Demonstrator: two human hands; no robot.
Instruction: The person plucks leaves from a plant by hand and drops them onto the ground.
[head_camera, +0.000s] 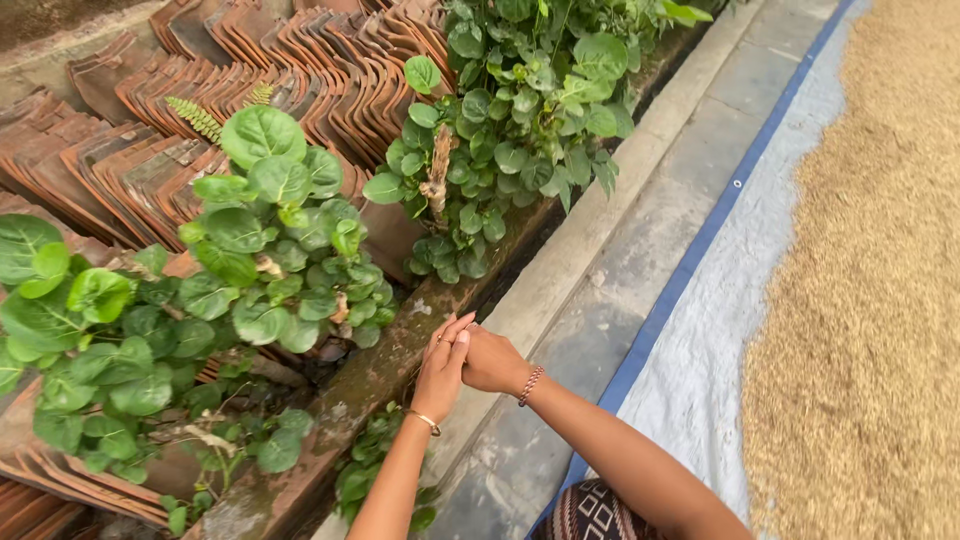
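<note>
My left hand (441, 372) and my right hand (492, 361) meet at the lower middle of the view, above a mossy brick ledge (350, 390). The fingers of the right hand rest against the fingers of the left hand, near a ring. A thin gold bangle sits on my left wrist and a beaded bracelet on my right wrist. Nothing else shows in either hand. Round-leaved green plants (260, 270) grow just left of the hands.
Stacks of brown clay roof tiles (200, 90) fill the upper left. A second leafy plant (520, 110) stands at top centre. A concrete path (620, 260) runs diagonally, beside a grey tarp with blue edge (700, 330) covered with drying grain (870, 300).
</note>
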